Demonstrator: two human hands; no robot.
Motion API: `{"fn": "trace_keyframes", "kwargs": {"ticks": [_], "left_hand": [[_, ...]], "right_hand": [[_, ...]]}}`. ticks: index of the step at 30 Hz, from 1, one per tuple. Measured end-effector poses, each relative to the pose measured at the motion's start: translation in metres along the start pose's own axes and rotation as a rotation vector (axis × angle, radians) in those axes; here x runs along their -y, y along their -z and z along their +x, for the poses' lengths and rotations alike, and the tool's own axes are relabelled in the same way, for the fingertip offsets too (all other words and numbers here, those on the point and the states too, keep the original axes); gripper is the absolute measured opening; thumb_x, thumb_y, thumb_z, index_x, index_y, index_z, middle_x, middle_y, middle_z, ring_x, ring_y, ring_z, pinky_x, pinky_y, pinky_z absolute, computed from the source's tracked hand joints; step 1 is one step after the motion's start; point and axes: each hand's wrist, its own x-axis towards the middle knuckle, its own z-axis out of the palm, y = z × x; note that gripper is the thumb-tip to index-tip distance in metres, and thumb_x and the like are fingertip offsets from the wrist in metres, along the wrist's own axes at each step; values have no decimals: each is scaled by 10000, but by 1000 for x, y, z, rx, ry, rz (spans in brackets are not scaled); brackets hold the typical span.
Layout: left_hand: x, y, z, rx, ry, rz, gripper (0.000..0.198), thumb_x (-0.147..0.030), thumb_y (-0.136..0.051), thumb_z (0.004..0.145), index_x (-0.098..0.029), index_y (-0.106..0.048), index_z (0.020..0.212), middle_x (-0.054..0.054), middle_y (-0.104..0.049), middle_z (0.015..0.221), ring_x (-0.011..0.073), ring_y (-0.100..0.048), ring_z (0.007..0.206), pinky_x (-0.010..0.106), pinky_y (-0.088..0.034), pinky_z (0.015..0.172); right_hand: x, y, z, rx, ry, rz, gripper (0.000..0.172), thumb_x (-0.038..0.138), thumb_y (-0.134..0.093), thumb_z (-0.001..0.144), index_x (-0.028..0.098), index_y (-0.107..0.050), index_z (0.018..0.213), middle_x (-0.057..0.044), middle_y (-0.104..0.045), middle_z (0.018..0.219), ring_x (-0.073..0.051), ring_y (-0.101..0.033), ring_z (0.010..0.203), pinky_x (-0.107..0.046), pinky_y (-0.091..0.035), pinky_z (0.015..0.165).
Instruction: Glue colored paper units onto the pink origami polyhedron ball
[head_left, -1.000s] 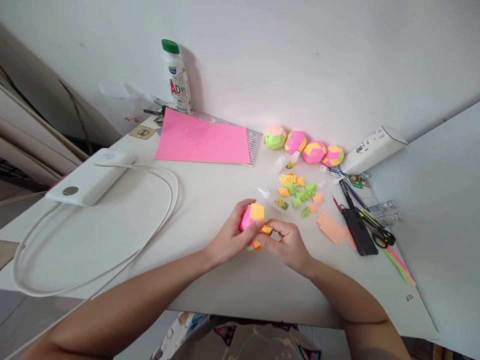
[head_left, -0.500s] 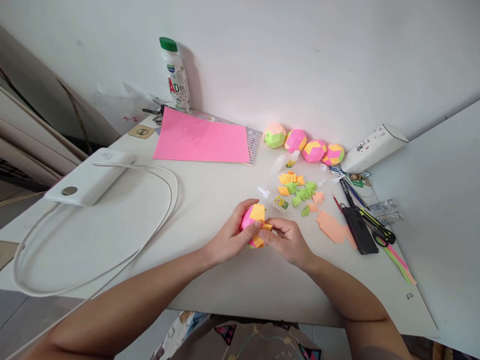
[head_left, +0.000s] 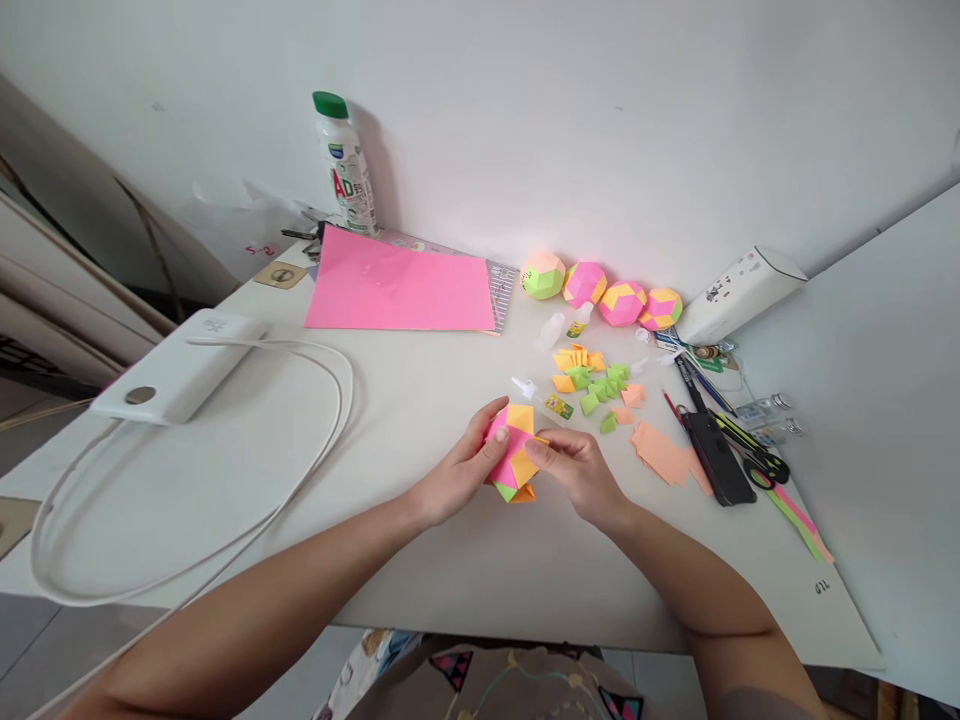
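A faceted paper ball (head_left: 513, 445) in pink, orange and a little green is held above the front part of the table. My left hand (head_left: 469, 462) is closed around its left side, thumb lying across the front face. On the right side my right hand (head_left: 576, 465) pinches an orange flap at the ball's edge between thumb and fingers. One orange piece sticks out at the bottom. Just beyond the ball lies a small glue bottle (head_left: 546, 398) with a white nozzle. Folded green paper pieces (head_left: 602, 388) and orange paper pieces (head_left: 576, 358) lie behind it.
Several finished paper balls (head_left: 585, 284) line the wall. Pink paper (head_left: 401, 285) lies at the back, near a green-capped bottle (head_left: 345, 170). At left is a white power strip (head_left: 180, 370) with a looped cable. Black phone (head_left: 720, 460), scissors (head_left: 766, 467) and peach paper (head_left: 664, 452) are at right.
The paper ball has turned in my hands, showing more of its pink and orange front. My left thumb has shifted left and up, and my right fingers have moved slightly along the edge.
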Motion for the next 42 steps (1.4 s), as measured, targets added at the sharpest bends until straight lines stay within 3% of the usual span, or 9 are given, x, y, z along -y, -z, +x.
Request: {"fn": "trace_keyframes", "kwargs": {"ticks": [6,9,14,18,24,28,32,36,42], "left_hand": [[-4,-7,0,-110,56,45,666,-615,-373,869,-230,-279,1404,141,-559,1228,235,-635,903,359,-560,701],[-3,-7,1,-155,38,108,646,-624,-338,876,-228,-313,1386,127,-570,1207,237,-626,926,355,-554,716],[4,-6,0,-249,-51,276,614,-604,-282,902,-190,-379,1344,100,-614,1127,237,-588,1013,346,-511,825],[8,-9,-1,-295,-104,318,600,-603,-250,907,-171,-433,1282,87,-625,1026,226,-597,924,353,-510,792],[8,-10,-2,-272,-79,258,592,-634,-232,893,-190,-449,1219,58,-604,887,201,-594,692,334,-509,574],[5,-10,-2,-289,-90,237,563,-618,-251,900,-190,-517,1149,84,-600,1001,226,-599,860,323,-522,643],[2,-10,-2,-261,-11,189,575,-642,-279,881,-184,-495,1155,85,-589,983,217,-608,777,318,-520,563],[2,-11,-1,-227,24,193,594,-645,-221,886,-170,-479,1133,71,-563,920,191,-583,702,324,-512,562],[5,-10,-2,-266,-72,282,555,-597,-208,915,-162,-490,1113,81,-548,968,206,-544,885,326,-503,716]], "right_hand": [[-2,2,1,44,-65,43,214,390,-679,785,179,-644,769,17,-592,702,-113,-550,668,-254,-453,632],[-4,1,2,83,-116,81,220,391,-702,761,178,-648,777,5,-633,743,-131,-590,712,-269,-470,660],[-10,-6,0,25,-134,126,219,380,-725,735,172,-662,759,-2,-656,738,-143,-617,725,-288,-494,685],[-13,-14,-2,-8,-111,184,239,389,-724,728,170,-629,712,6,-639,697,-140,-608,672,-297,-514,659],[-16,-19,-3,-20,-72,182,254,402,-707,742,172,-605,705,14,-609,673,-144,-599,656,-303,-525,643],[-14,-18,-1,72,-62,212,222,367,-732,726,177,-646,803,5,-633,724,-148,-604,688,-311,-528,669],[-14,-16,1,128,-88,235,252,364,-743,713,169,-664,852,-7,-634,759,-158,-600,716,-326,-528,676],[-17,-16,0,142,-100,255,250,338,-759,696,160,-659,840,1,-614,750,-147,-585,700,-311,-514,661],[-23,-16,0,95,-104,188,231,302,-764,687,148,-657,822,6,-602,745,-130,-561,715,-274,-468,670]]}}
